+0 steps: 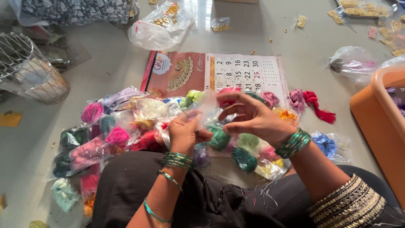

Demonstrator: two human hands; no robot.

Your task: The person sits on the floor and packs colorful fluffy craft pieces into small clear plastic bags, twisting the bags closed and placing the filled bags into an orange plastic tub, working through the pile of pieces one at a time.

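both hands pinching a clear little bag (202, 110), left hand (184, 134) low, right hand (252, 119) above; thread packets (114, 137) piled just beyond.

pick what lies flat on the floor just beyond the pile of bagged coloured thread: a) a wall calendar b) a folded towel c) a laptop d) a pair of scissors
a: a wall calendar with a date grid lies flat on the floor behind the bagged thread bundles, beyond both hands.
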